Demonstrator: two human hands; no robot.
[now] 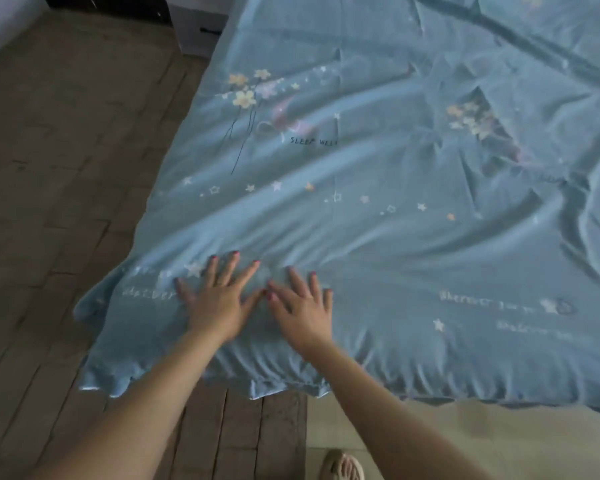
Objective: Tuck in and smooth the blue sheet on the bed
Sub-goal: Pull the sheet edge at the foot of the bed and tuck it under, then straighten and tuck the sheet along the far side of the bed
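Two hands, left hand (pixel 212 299) and right hand (pixel 303 308), flat, fingers spread, pressing wrinkled blue sheet (pixel 395 220); bed (pixel 499 407); brown plank floor (pixel 66 168); sandal (pixel 342 465).

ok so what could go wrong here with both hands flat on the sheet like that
Both the left hand and right hand press near one corner, so pushing outward may just shift the creases on the blue sheet toward the far right side. The loose ruffled edge hangs untucked by the floor and could be stepped on.

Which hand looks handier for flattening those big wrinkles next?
Probably the right hand. Both hands lie flat, side by side on the blue sheet, but the deep wrinkles sit on the right hand's side; the left hand is nearer the corner.
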